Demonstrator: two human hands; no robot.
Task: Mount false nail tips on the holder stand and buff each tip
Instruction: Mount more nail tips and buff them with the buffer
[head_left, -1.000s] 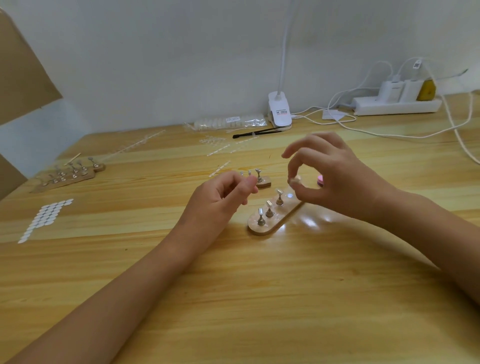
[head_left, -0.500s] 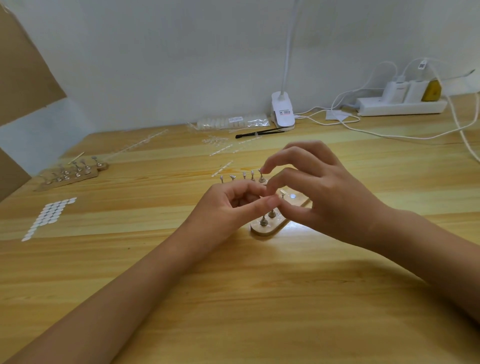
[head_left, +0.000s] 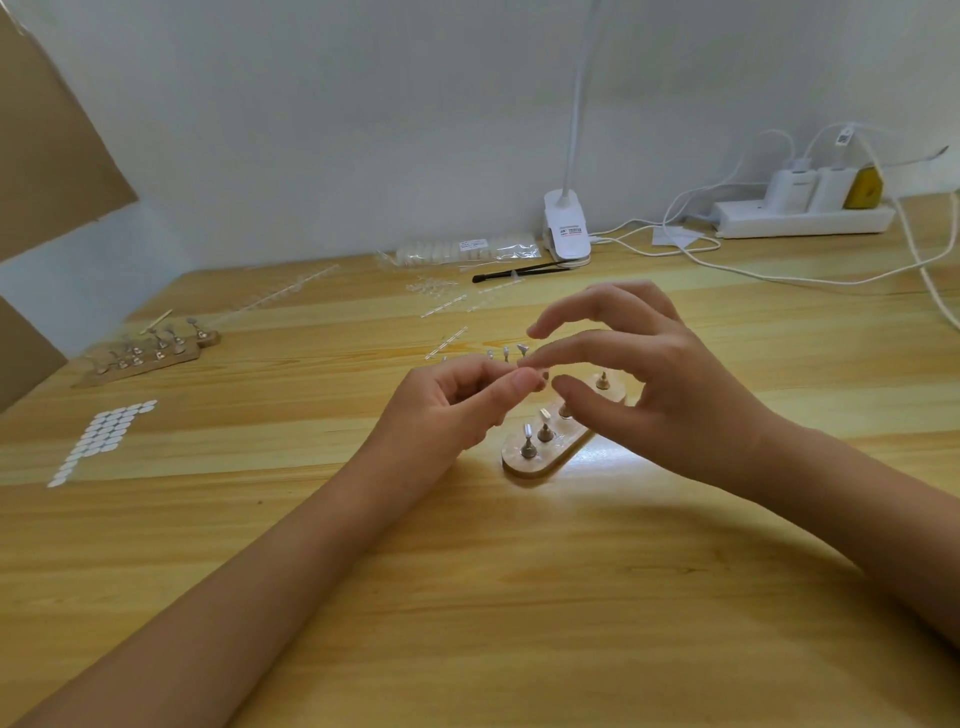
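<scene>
A wooden oval holder stand (head_left: 540, 464) lies at the table's middle with several metal pegs upright on it; two near pegs carry pale tips. My left hand (head_left: 447, 410) is raised just left of the stand and pinches a small holder peg (head_left: 542, 375) between thumb and forefinger; most of the peg is hidden. My right hand (head_left: 665, 384) hovers over the stand's far end with fingers curved. Its forefinger tip touches the pinched peg, and its thumb is apart below. More loose pegs (head_left: 506, 353) stand in a row behind my hands.
A second stand with pegs (head_left: 150, 353) and a sheet of white sticky dots (head_left: 98, 436) lie at the left. A bag of nail tips (head_left: 467, 249), a black brush (head_left: 519, 271), a lamp clip (head_left: 566, 236) and a power strip (head_left: 800, 218) with cables line the wall.
My hands came together over the stand. The right hand, which pinched a small piece a second ago, has spread thumb and forefinger, with the forefinger on the piece in my left hand.
</scene>
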